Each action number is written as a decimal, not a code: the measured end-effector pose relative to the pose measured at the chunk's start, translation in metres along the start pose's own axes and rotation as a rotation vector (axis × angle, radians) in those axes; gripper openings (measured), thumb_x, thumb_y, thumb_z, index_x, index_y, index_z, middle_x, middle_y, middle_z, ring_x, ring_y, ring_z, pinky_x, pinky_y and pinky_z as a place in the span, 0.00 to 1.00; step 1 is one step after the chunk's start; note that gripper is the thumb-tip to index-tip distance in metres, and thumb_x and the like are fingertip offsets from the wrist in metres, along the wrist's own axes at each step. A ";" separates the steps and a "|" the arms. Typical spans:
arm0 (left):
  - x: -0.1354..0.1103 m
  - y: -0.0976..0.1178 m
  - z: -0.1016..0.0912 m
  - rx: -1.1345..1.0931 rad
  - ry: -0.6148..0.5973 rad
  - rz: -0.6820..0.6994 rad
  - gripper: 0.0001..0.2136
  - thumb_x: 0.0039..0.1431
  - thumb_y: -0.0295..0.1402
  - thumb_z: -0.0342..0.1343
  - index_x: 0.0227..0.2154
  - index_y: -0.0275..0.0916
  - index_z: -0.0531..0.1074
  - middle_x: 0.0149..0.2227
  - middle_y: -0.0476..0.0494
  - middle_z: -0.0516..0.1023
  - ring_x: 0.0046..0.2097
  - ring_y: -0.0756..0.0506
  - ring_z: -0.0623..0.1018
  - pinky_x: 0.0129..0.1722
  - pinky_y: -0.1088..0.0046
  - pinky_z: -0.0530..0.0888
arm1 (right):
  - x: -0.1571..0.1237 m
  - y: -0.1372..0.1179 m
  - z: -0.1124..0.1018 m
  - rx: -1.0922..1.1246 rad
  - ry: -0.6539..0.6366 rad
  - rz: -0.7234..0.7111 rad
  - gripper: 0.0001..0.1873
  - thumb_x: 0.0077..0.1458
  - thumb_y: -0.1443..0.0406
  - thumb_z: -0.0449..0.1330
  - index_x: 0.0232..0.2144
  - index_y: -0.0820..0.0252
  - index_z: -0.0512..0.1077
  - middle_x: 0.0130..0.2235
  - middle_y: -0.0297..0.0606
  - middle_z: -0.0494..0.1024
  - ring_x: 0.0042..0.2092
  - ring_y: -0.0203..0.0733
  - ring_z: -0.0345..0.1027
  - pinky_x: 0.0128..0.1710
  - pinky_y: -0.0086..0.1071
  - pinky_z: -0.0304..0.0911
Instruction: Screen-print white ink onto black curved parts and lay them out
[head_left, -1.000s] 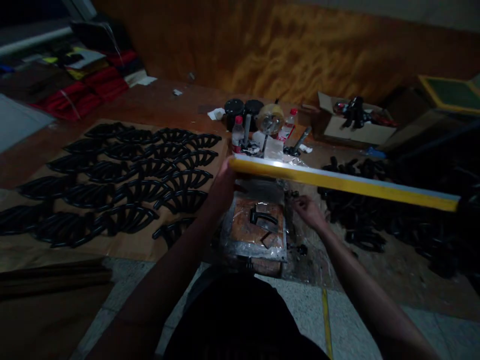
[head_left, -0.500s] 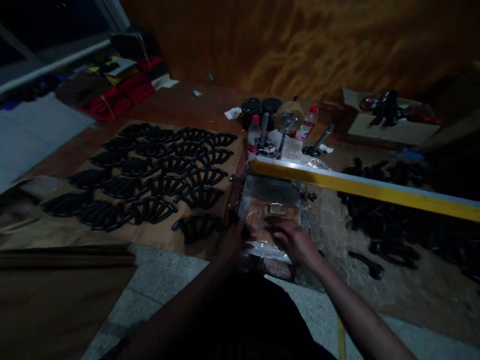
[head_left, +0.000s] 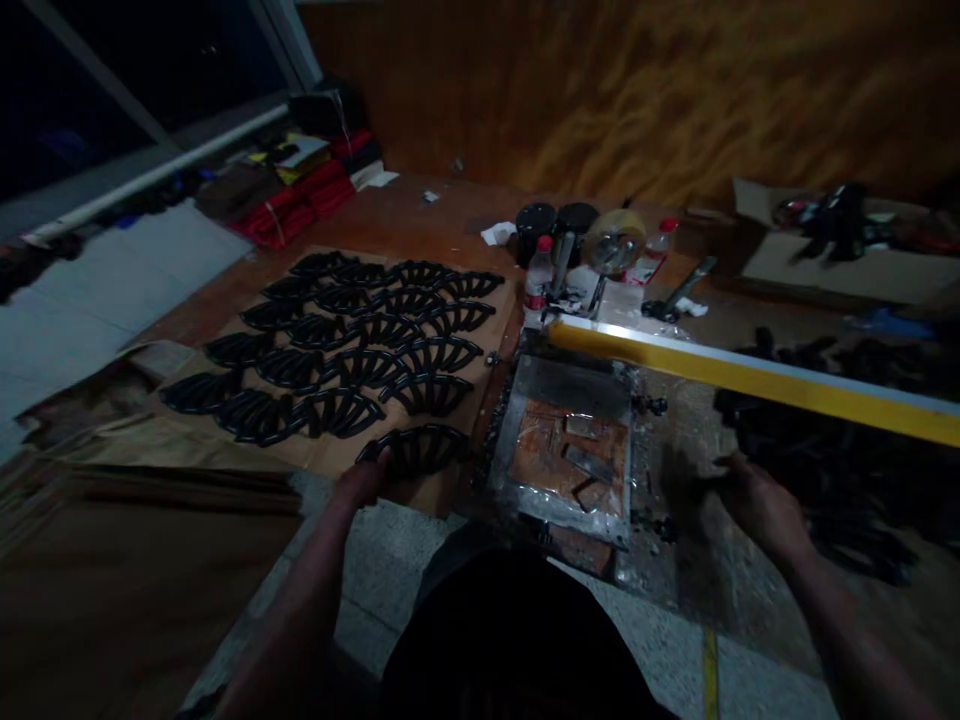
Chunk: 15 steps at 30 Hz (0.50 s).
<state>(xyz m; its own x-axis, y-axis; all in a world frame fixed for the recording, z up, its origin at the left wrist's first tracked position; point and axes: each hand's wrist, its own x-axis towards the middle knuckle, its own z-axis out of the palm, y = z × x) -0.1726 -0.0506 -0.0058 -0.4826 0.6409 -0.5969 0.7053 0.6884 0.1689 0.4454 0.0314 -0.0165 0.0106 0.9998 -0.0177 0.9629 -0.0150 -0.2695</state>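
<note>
My left hand (head_left: 364, 482) is closed on the left end of a black curved part (head_left: 420, 449), which lies at the near edge of the brown paper (head_left: 247, 462). Rows of several identical black curved parts (head_left: 352, 335) fill that paper. A metal jig plate (head_left: 525, 480) with a copper-coloured centre sits right of the part, with nothing on it. My right hand (head_left: 759, 505) is low over the table right of the plate, beside a pile of black parts (head_left: 832, 470). A dark smear lies by its fingers, and their state is blurred.
A yellow-edged frame bar (head_left: 757, 378) slants over the plate's far side. Behind it stand black jars (head_left: 556, 222), a small bottle (head_left: 537, 285) and a tape roll (head_left: 615, 243). A cardboard box (head_left: 817, 262) is at the far right; red folded cloth (head_left: 300, 200) lies far left.
Both hands left the jig plate. My left hand moved left with a black part to the paper's near edge; my right hand swung right toward the pile. The view turned left.
</note>
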 end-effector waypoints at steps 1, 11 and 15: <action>0.003 0.004 -0.007 0.035 -0.024 0.011 0.28 0.67 0.48 0.37 0.43 0.30 0.76 0.30 0.29 0.81 0.34 0.35 0.82 0.37 0.61 0.74 | 0.006 -0.025 -0.003 0.081 0.063 -0.057 0.19 0.53 0.58 0.54 0.43 0.58 0.77 0.44 0.50 0.78 0.40 0.54 0.75 0.39 0.44 0.69; -0.072 0.199 -0.067 -0.768 0.112 0.711 0.26 0.67 0.50 0.37 0.54 0.39 0.68 0.27 0.47 0.76 0.25 0.48 0.74 0.27 0.73 0.71 | -0.007 -0.189 0.036 -0.051 -0.138 -0.513 0.27 0.57 0.71 0.57 0.58 0.50 0.72 0.56 0.47 0.71 0.54 0.51 0.68 0.51 0.40 0.66; -0.120 0.247 -0.074 -1.043 -0.067 0.925 0.30 0.66 0.55 0.34 0.53 0.38 0.70 0.27 0.47 0.76 0.25 0.49 0.75 0.24 0.75 0.70 | -0.007 -0.188 0.028 -0.180 -0.166 -0.514 0.29 0.58 0.70 0.58 0.60 0.47 0.70 0.57 0.48 0.71 0.56 0.54 0.66 0.53 0.45 0.62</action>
<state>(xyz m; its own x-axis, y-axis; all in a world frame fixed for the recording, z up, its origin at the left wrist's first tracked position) 0.0217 0.0676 0.1658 -0.0135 0.9997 0.0201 0.0289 -0.0197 0.9994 0.2562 0.0265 0.0073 -0.5001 0.8620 -0.0827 0.8639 0.4902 -0.1154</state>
